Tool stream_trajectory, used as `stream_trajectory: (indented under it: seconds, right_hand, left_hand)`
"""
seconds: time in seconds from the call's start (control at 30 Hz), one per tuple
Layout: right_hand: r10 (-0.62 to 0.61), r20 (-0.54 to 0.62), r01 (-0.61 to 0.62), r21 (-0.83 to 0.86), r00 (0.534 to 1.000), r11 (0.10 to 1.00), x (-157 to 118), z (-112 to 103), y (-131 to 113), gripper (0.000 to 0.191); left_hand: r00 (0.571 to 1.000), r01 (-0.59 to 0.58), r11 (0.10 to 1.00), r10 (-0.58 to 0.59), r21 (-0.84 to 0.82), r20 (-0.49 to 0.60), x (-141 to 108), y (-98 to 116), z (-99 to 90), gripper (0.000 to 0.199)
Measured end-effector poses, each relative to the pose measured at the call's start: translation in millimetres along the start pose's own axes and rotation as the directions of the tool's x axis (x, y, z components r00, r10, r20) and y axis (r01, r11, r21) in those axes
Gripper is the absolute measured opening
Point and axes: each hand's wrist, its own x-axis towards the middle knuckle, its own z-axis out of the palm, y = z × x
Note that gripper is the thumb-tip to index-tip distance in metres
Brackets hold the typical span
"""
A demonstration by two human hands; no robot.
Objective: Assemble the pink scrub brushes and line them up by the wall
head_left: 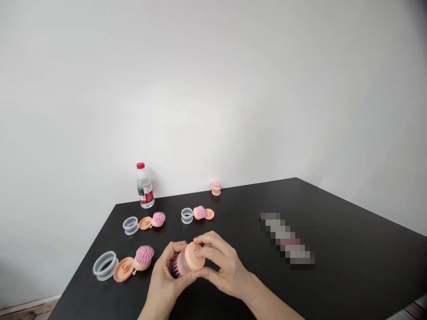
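Observation:
Above the front part of the table I hold a small scrub brush (pixel 184 262) on its side, with a clear middle and a peach cap (pixel 195 256). My left hand (pixel 166 271) is wrapped round the bristle end, so only some dark pink bristles show. The fingers and thumb of my right hand (pixel 222 264) are closed round the peach cap. To the left lie parts of similar brushes: a clear ring (pixel 114 266), a peach disc (pixel 123 269) and a pink bristle head (pixel 144 256).
Similar sets lie farther back, with clear rings (pixel 130 225) (pixel 187 216) and bristle heads (pixel 159 218) (pixel 199 212). A whole brush (pixel 216 189) and a water bottle (pixel 145 189) stand near the wall. A pixelated long object (pixel 287 240) lies right on the black table (pixel 333 249).

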Motion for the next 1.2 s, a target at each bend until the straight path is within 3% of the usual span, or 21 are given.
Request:
stream_trajectory:
  seconds: [0.2, 0.37, 0.67, 0.8, 0.97, 1.2]
  right_hand:
    - [0.046, 0.044, -0.048, 0.042, 0.998, 0.998, 0.5, -1.3, -0.9, 0.022]
    - [0.052, 0.015, -0.053, 0.070, 0.999, 0.996, 0.8, -1.6, -0.8, 0.032]
    - [0.019, 0.044, -0.019, 0.008, 0.999, 1.000, -0.3, -2.5, 0.7, 0.019]
    - [0.035, 0.025, -0.036, 0.048, 0.999, 0.998, 0.5, -3.3, 0.2, 0.031]
    - [0.062, 0.048, -0.065, 0.067, 0.997, 0.996, 4.0, -3.0, -2.1, 0.052]
    - [0.149, 0.132, -0.158, 0.064, 0.980, 0.985, -1.7, 0.3, -0.4, 0.049]
  left_hand:
    - [1.000, -0.029, 0.998, 0.029, 0.050, 0.013, -1.0, 5.1, -0.1, 0.040]
    - [0.999, -0.025, 0.998, 0.027, 0.065, -0.028, -1.8, 9.0, 1.9, 0.042]
    - [0.999, -0.029, 0.993, 0.026, 0.113, 0.031, 0.3, 1.6, -2.5, 0.041]
    - [0.995, -0.069, 0.978, 0.053, 0.197, 0.083, 0.3, 0.4, -6.4, 0.039]
    - [0.990, -0.139, 0.961, 0.134, 0.237, 0.038, -2.1, 0.5, -5.6, 0.039]
    - [0.967, -0.249, 0.929, 0.256, 0.274, 0.013, -6.1, 1.0, -4.3, 0.038]
